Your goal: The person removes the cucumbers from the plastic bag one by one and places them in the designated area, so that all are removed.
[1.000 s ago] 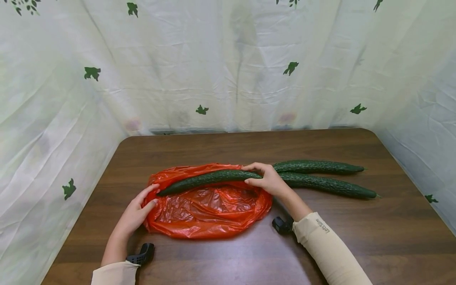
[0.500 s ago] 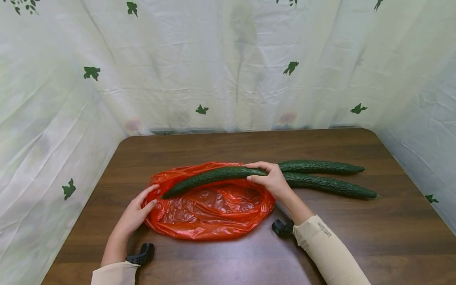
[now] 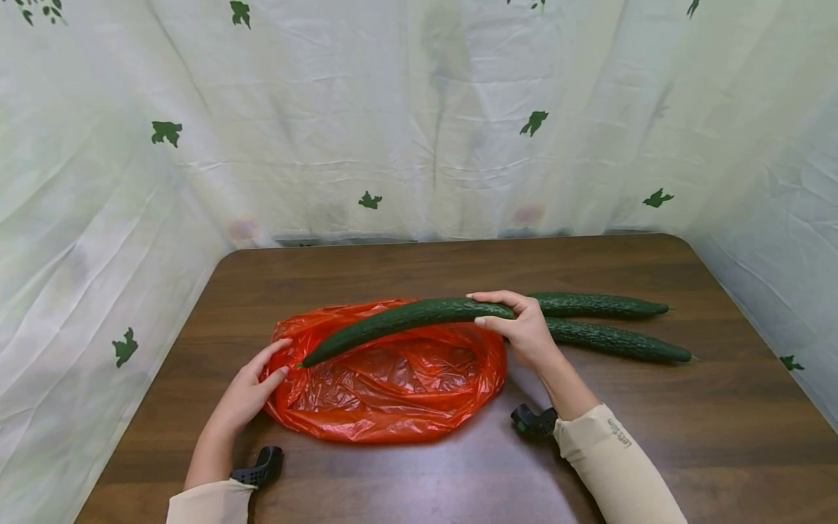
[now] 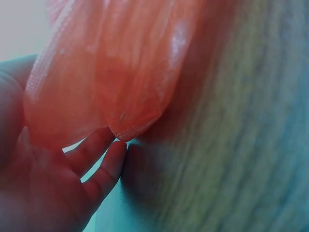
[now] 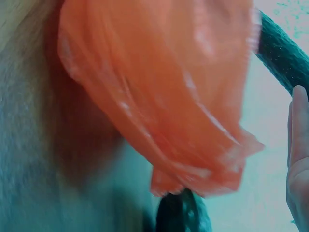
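My right hand (image 3: 527,327) grips a long dark green cucumber (image 3: 393,320) near its right end, thumb on the near side and fingers over the far side. The cucumber slants down to the left over a red plastic bag (image 3: 386,429), its stem tip close to the bag's left edge. The bag lies spread with its mouth facing up. My left hand (image 3: 252,386) holds that left edge between thumb and fingers; in the left wrist view the red film (image 4: 135,72) hangs in front of some fingers. The right wrist view shows the held cucumber (image 5: 282,48) above the bag.
Two more cucumbers lie to the right of the bag, one farther back (image 3: 599,306) and one nearer (image 3: 615,340), their left ends behind my right hand. The brown wooden table (image 3: 419,273) has a pale curtain (image 3: 419,109) with green leaf shapes around it.
My right hand has moved right and a little up with the cucumber, whose left tip has drawn away from the left hand. The left hand stays where it was.
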`<state>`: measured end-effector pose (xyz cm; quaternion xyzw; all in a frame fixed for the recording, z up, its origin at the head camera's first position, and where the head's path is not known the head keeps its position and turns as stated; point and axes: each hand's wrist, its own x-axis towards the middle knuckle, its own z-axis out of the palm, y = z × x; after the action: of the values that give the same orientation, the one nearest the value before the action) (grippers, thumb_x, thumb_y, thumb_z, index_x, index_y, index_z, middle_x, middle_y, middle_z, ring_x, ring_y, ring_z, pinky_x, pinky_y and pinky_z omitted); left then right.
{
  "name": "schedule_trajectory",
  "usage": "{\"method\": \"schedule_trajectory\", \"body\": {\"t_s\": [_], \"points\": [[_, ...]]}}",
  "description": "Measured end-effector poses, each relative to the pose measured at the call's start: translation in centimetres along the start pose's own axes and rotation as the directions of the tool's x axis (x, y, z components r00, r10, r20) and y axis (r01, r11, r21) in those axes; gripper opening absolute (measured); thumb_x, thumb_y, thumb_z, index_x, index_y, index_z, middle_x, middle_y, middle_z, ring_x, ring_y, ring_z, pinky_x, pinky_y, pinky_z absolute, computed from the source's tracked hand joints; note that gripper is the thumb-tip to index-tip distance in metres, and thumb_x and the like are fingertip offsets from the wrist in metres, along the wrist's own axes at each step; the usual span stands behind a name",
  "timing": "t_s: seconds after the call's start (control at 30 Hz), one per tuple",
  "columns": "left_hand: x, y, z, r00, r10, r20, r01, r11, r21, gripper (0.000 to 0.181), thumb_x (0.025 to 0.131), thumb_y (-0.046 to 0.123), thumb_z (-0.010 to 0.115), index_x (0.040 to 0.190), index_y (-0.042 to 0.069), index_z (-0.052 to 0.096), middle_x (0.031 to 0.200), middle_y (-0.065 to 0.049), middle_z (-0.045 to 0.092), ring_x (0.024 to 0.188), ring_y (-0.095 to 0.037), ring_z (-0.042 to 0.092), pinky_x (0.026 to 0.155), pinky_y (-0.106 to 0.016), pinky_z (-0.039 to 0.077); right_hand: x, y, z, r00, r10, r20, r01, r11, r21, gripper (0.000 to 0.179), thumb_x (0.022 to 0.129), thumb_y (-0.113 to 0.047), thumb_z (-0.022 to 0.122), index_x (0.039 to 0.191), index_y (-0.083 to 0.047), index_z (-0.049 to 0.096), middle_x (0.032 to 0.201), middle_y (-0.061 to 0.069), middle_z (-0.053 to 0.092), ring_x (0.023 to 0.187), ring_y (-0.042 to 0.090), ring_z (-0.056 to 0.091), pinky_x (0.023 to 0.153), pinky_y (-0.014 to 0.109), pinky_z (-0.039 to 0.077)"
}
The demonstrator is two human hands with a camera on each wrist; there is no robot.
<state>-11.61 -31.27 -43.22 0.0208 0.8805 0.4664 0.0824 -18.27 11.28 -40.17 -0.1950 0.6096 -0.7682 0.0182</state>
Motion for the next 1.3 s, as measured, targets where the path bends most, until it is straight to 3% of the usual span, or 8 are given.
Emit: {"method": "schedule_trajectory", "body": {"t_s": [0.27, 0.67, 0.93, 1.3], "points": [[0.1, 0.0, 0.0, 1.000, 0.004, -0.003, -0.004, 1.000, 0.010, 0.049, 0.094, 0.024, 0.047, 0.140, 0.014, 0.030, 0.141, -0.024, 0.022, 0.122, -0.046, 0.029, 0.088, -0.051, 0.039, -1.4, -2.0, -1.9, 0.993, -0.114, -0.009, 0.114, 0.992, 0.062, 0.035, 0.077, 0.015, 0.060, 0.107, -0.002, 0.065, 0.107, 0.008, 0.063, 0.108, 0.025, 0.050, 0.072, 0.029, 0.052], [0.0, 0.0, 0.0, 1.000, -0.001, -0.001, 0.001, 1.000, 0.024, 0.051, 0.094, 0.025, 0.047, 0.140, 0.012, 0.029, 0.141, -0.024, 0.022, 0.122, -0.046, 0.029, 0.087, -0.050, 0.039, -4.7, -4.6, -6.4, 0.973, -0.215, -0.089, 0.228, 0.958, 0.174, 0.038, 0.077, 0.027, 0.048, 0.110, 0.012, 0.057, 0.110, 0.019, 0.059, 0.102, 0.028, 0.055, 0.075, 0.035, 0.051], [0.0, 0.2, 0.0, 1.000, 0.017, -0.008, -0.017, 1.000, 0.014, 0.049, 0.094, 0.022, 0.047, 0.139, 0.011, 0.030, 0.141, -0.025, 0.023, 0.123, -0.045, 0.028, 0.090, -0.051, 0.036, -7.7, -5.7, -9.4, 0.954, -0.245, -0.175, 0.270, 0.952, 0.141, 0.039, 0.077, 0.030, 0.042, 0.111, 0.017, 0.053, 0.111, 0.022, 0.058, 0.106, 0.032, 0.052, 0.075, 0.038, 0.051], [0.1, 0.0, 0.0, 0.999, 0.039, -0.006, -0.039, 0.999, 0.001, 0.048, 0.095, 0.020, 0.046, 0.139, 0.009, 0.030, 0.140, -0.025, 0.023, 0.122, -0.044, 0.029, 0.089, -0.051, 0.038, -11.8, -6.3, -13.3, 0.934, -0.288, -0.212, 0.344, 0.884, 0.317, 0.040, 0.077, 0.034, 0.032, 0.112, 0.023, 0.047, 0.111, 0.030, 0.054, 0.106, 0.036, 0.052, 0.076, 0.040, 0.050]]}}
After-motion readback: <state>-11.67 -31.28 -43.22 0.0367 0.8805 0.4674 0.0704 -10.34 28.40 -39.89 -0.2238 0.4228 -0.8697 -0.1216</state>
